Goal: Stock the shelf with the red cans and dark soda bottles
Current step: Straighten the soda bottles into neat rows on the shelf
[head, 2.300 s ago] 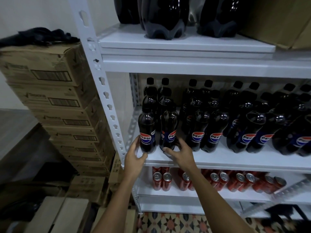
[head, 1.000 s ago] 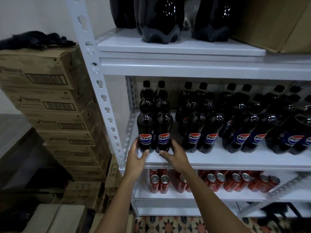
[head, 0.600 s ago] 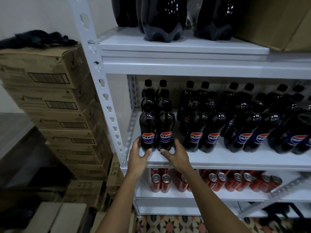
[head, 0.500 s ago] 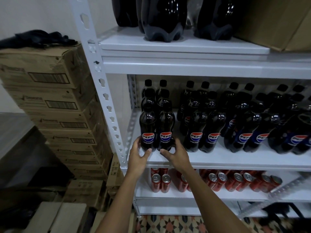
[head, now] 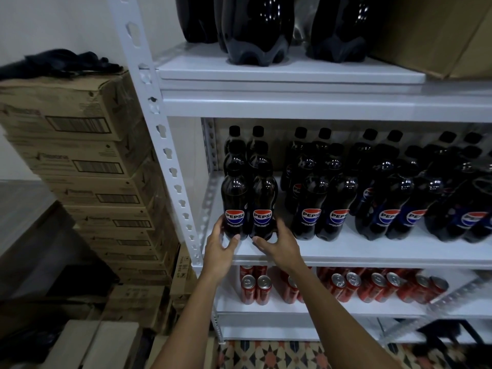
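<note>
Bottles (head: 249, 206) | left hand (head: 219, 247) cupping left bottle's base | right hand (head: 277, 245) cupping right bottle's base | both arms reaching up to shelf (head: 372, 251)

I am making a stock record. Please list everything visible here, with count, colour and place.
Small soda bottles: many, dark, blue-red labels, middle shelf.
Front bottle pair: two, dark, left end of middle shelf.
Large bottles: several, dark, top shelf.
Cans: many, red, silver tops, lower shelf.
Shelf unit: one, white.
Cartons: a stack, brown, left of shelf.
Cloth: one, black, on the stack.
Box: one, brown, top shelf right.
Left hand: grip on left front bottle.
Right hand: grip on right front bottle.
</note>
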